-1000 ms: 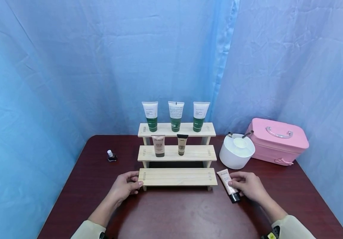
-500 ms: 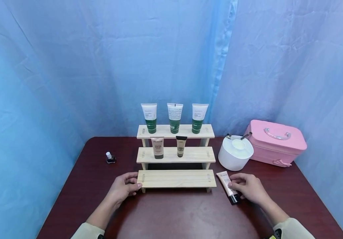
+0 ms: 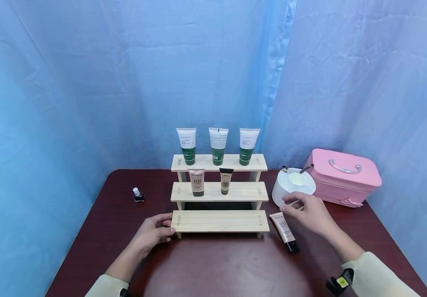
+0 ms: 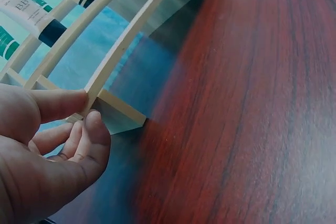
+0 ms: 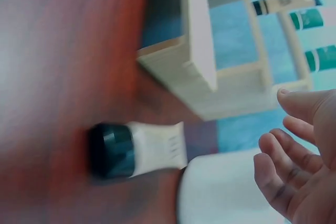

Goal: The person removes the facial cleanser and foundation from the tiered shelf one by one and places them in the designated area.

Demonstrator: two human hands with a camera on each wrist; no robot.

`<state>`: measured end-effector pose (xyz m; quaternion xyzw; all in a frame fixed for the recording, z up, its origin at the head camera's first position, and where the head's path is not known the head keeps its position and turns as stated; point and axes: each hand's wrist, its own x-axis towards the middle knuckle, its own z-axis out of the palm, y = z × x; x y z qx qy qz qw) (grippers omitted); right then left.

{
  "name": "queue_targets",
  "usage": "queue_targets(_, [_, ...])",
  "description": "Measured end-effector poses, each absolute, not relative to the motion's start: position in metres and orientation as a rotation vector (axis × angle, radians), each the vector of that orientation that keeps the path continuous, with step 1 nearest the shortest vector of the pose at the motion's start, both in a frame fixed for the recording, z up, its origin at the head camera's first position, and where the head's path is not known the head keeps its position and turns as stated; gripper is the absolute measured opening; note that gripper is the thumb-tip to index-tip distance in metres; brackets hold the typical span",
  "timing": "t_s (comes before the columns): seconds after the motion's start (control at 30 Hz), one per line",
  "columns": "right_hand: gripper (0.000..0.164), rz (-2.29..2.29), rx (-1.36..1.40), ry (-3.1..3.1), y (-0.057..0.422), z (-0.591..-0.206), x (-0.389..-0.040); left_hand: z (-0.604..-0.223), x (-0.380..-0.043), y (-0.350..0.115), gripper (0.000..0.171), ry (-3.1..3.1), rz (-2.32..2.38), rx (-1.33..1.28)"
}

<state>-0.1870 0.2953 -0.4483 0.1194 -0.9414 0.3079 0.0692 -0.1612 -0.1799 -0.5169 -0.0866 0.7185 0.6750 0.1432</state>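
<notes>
Head view: six tubes [image 3: 286,232]; left hand [image 3: 153,233] pinches one rack [image 3: 219,221], right hand's [image 3: 311,213] fingers parted.

Pinkish beige and black on the lying tube [image 3: 285,232] — pale yellow on the rack [image 3: 219,221], streaked red-brown on the table [image 4: 252,103].

On inspection, your left hand [image 3: 154,232] grips the near left corner of the wooden stand [image 3: 221,221] between thumb and fingers, left forearm [image 3: 126,262] slanting in from its near left. Your right hand [image 3: 309,211] hangs right of the stand, fingers loosely bent, right forearm [image 3: 343,243] angled in from its near right.
</notes>
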Motion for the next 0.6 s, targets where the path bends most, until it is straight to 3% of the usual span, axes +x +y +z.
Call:
queue_targets(0.23, [0.027, 1.045, 0.495, -2.806, 0.266, -0.421, -0.205, -0.515, -0.161, -0.179, 0.057, 2.058, 1.946, -0.236])
queue_targets(0.6, [0.034, 1.301, 0.638, -2.731, 0.212, -0.413, -0.23, -0.515, -0.164, -0.184, 0.057, 2.049, 1.932, -0.235])
